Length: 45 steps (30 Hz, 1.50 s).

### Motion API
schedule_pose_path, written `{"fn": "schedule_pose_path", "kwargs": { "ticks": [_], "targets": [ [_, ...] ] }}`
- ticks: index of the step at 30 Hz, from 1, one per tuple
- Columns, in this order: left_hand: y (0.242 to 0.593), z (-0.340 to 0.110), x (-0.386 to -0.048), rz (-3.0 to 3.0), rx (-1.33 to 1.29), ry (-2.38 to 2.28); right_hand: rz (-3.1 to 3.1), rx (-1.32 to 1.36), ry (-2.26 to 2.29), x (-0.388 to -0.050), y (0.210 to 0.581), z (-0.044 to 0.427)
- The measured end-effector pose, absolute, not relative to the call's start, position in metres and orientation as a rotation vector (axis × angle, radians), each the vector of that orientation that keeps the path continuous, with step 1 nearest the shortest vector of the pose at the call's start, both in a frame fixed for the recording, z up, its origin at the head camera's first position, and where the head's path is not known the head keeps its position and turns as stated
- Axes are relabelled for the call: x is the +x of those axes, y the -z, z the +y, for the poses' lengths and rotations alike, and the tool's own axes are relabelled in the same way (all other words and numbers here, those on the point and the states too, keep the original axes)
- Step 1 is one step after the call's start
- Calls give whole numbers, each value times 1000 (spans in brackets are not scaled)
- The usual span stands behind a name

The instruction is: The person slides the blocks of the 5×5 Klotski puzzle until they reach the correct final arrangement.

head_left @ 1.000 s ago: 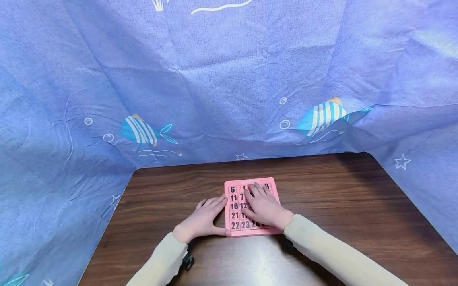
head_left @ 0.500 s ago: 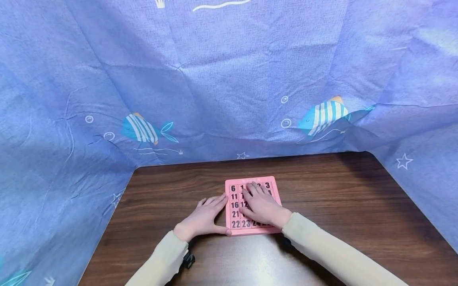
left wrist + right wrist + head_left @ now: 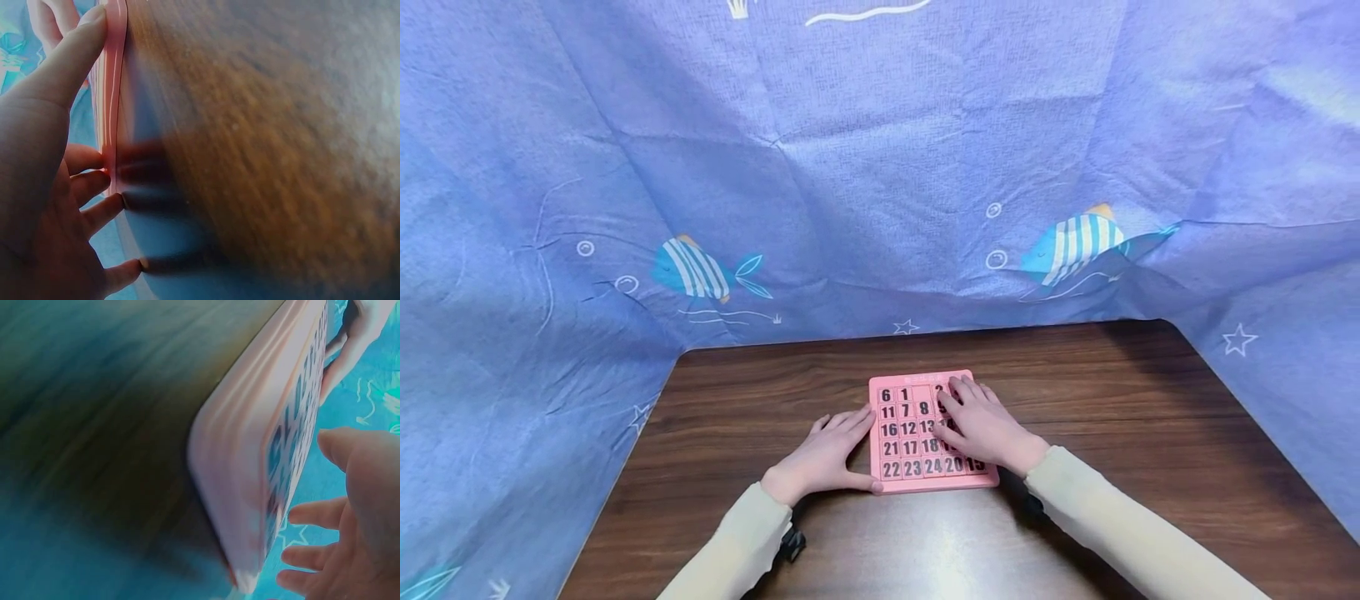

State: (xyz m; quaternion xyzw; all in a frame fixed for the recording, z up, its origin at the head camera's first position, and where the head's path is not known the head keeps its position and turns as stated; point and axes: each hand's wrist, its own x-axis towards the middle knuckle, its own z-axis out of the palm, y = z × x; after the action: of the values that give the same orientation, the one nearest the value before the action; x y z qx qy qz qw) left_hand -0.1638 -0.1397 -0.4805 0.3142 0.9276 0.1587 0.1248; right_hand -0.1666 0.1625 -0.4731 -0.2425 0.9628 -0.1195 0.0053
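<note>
In the head view, a pink number board (image 3: 912, 439) lay flat on a brown table (image 3: 1112, 417). The left hand (image 3: 822, 460) was by its left side, with the thumb at the near corner and a fingertip up the edge. That thumb and the fingers were spread apart. The right hand (image 3: 988, 429) was over the right part of the board, its fingers apart too, and it hid some numbers. I could read 6, 1 and part of a 2 at the top, with a plain pink gap between 1 and 2. Next came 11, 7, 8, then 16, 12, 13, then 21, 17, 18. The bottom row said 22, 23, 24, 20, 15. Pale writing on the top rim was too small to read. Behind was a blue cloth (image 3: 865, 167) with striped fish on it.

The left wrist view showed the board's thin side, and the left thumb touching it.

The right wrist view showed lines along the board's side. The right fingers were near its number face, but I couldn't tell if they touched it.
</note>
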Motion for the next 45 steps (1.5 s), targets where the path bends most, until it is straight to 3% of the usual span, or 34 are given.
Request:
{"fn": "schedule_pose_path", "kwargs": {
  "ticks": [45],
  "targets": [
    [479,-139,-164,2689,888,-477,3023,-805,431,-172,477,157]
  ]
}}
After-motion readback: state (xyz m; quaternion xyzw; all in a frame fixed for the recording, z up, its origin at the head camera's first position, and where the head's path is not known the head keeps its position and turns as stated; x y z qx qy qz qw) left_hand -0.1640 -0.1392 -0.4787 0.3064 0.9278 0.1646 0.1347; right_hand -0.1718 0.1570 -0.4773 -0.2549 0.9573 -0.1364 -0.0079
